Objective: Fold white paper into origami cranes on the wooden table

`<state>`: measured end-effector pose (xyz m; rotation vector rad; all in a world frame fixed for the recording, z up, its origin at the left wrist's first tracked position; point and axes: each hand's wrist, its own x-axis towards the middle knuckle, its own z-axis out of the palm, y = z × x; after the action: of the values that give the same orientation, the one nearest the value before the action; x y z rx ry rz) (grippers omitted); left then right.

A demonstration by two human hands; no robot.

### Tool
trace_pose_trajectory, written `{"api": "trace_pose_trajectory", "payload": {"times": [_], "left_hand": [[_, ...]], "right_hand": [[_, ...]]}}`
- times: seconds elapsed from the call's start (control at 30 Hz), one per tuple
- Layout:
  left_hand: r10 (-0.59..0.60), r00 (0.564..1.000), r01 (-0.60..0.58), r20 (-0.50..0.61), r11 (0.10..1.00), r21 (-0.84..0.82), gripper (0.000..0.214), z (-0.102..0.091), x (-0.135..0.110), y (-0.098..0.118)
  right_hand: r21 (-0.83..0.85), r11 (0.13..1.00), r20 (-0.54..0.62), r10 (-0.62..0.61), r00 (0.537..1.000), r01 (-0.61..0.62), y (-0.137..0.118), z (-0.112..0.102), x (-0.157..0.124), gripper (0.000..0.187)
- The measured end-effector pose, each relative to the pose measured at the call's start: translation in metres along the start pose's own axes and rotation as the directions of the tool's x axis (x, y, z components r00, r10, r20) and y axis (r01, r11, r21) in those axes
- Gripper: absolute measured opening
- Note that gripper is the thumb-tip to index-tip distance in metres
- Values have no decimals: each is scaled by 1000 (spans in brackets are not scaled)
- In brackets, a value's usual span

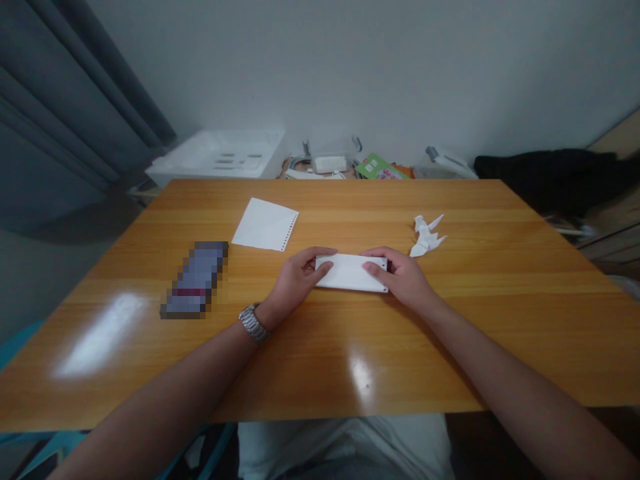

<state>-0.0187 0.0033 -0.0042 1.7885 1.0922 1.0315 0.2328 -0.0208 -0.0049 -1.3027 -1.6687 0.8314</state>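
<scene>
Between my two hands is a folded sheet of white paper [347,273], a long narrow rectangle with punched holes along its right end. My left hand [299,273] pinches its left end, thumb on top and fingers behind the far edge. At the other end my right hand [397,272] grips it the same way, the thumb lying on the paper. A flat sheet of white paper [265,225] with a row of holes down its right side lies beyond my left hand. Past my right hand rests a folded white paper figure [427,236] with pointed parts.
A dark phone-like slab [196,280], blurred out, lies on the wooden table [320,360] at the left. Behind the table's far edge are a white foam tray [225,150], a green booklet [380,167] and dark cloth [555,177].
</scene>
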Motion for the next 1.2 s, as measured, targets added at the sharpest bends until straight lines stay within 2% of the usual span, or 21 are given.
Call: {"api": "trace_pose_trajectory", "payload": {"times": [0.33,0.53,0.77,1.2], "left_hand": [[-7,1000,7,9,1000,0,29,0,0,-3],[-6,1000,5,-13,996,-88,33,2,0,3],[12,1000,-12,7,1000,4,28,0,-1,-1],[14,1000,-14,5,1000,20,26,0,0,2]], "right_hand": [[0,1000,7,16,1000,-16,0,0,-1,31],[4,1000,6,2,1000,-2,-1,-1,-1,32],[-1,1000,4,-26,1000,26,-2,-1,-1,33],[-20,1000,0,-15,1000,15,-2,-1,-1,32]]}}
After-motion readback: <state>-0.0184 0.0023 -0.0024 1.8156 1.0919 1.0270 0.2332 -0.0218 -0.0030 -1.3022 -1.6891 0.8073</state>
